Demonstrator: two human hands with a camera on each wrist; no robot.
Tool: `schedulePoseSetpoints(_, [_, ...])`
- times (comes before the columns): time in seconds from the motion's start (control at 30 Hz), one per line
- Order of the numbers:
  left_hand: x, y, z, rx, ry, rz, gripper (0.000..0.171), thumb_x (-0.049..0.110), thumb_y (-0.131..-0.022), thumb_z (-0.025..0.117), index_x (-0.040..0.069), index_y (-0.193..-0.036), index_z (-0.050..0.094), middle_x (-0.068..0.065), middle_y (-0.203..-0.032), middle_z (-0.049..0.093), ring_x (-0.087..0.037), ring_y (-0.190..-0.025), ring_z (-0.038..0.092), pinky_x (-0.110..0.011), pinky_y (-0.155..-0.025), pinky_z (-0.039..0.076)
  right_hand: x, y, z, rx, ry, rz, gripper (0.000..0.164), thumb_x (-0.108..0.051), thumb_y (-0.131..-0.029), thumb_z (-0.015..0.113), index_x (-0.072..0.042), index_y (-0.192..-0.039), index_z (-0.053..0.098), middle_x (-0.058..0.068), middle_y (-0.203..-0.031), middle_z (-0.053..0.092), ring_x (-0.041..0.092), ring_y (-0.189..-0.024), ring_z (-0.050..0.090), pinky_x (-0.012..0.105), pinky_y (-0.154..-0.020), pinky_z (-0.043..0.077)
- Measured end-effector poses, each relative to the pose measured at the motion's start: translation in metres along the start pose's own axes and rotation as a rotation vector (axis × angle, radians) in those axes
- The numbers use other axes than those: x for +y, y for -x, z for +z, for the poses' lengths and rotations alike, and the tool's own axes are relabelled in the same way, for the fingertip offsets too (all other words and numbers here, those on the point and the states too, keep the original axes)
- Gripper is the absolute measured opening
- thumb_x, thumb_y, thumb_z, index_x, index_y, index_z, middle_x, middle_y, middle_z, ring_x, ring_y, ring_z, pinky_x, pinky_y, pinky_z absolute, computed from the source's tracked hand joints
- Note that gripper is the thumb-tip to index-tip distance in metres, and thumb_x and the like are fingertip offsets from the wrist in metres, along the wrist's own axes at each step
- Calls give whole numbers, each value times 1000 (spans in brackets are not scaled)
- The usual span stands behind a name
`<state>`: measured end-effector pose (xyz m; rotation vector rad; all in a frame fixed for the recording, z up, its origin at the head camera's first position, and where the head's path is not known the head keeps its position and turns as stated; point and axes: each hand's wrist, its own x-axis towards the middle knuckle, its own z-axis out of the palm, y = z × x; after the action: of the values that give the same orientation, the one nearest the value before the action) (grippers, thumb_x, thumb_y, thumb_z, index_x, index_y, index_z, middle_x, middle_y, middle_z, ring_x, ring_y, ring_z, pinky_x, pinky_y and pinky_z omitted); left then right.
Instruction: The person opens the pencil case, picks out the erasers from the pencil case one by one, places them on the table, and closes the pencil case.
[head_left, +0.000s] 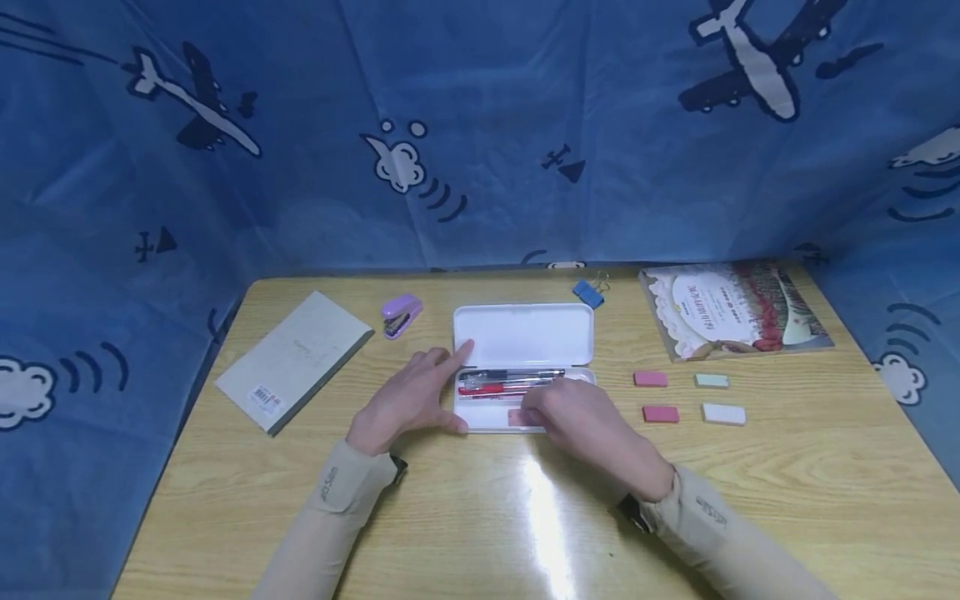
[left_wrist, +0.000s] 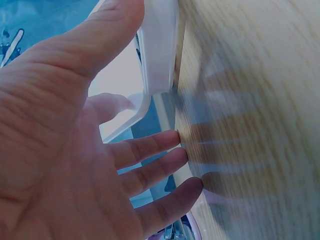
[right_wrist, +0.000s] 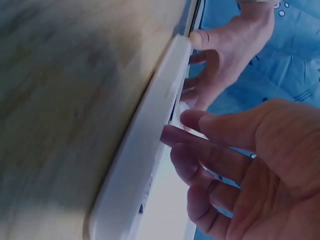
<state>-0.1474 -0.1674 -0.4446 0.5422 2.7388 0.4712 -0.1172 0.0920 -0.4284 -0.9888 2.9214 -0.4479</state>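
Note:
A white pencil case point(head_left: 495, 423) lies with its lid point(head_left: 525, 335) raised toward the back. Inside it are black and red pens point(head_left: 487, 388) along the hinge side. My right hand point(head_left: 577, 417) reaches over the front of the case and pinches a pink eraser point(right_wrist: 175, 135) between thumb and fingers; in the head view the eraser's left part shows low over the case floor. At the left end of the case, my left hand point(head_left: 416, 392) spreads its fingers, thumb by the near corner and index finger against the lid. Its other fingertips point(left_wrist: 192, 187) rest near the tabletop.
Pink, dark pink, green and white erasers point(head_left: 723, 414) lie right of the case. Behind are a blue binder clip point(head_left: 588, 293) and a picture booklet point(head_left: 731, 308). To the left stand a purple stapler point(head_left: 401, 315) and a grey notebook point(head_left: 296, 358). Blue printed cloth hangs behind the table.

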Motion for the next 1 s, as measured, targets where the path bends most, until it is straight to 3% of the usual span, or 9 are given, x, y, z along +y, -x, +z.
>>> schedulePoseSetpoints(0.27, [1,0,-2,-4,5,-5,122,50,-71,89,30,-164,13,-14,-155,42,-31,-135,45,-48,-112,44,-8,-4,10,-28,73,-1,8,-14,-89,76,-20,-84,77,-4,-77,70,14,-65,58,29,-58,49])
schedulePoseSetpoints(0.47, [1,0,-1,-19,11,-23,122,49,-71,89,31,-164,13,-13,-155,42,-30,-134,44,-47,-113,43,-11,-8,16,-30,122,0,10,-20,-94,73,-12,-88,75,1,-80,63,16,-66,54,28,-57,45])
schedulePoseSetpoints(0.67, [2,0,-1,-17,11,-23,122,49,-71,89,30,-164,13,-13,-155,41,-30,-135,44,-47,-113,43,-11,-10,20,-11,136,3,12,-21,-93,74,-11,-87,75,1,-79,59,15,-65,49,27,-56,42])
schedulePoseSetpoints(1.0, [2,-1,-1,-14,7,-19,123,49,-70,90,30,-164,12,-14,-155,42,-31,-135,44,-48,-113,43,-8,-11,20,19,117,11,14,-23,-88,79,-14,-86,69,0,-80,62,16,-69,53,29,-62,46])
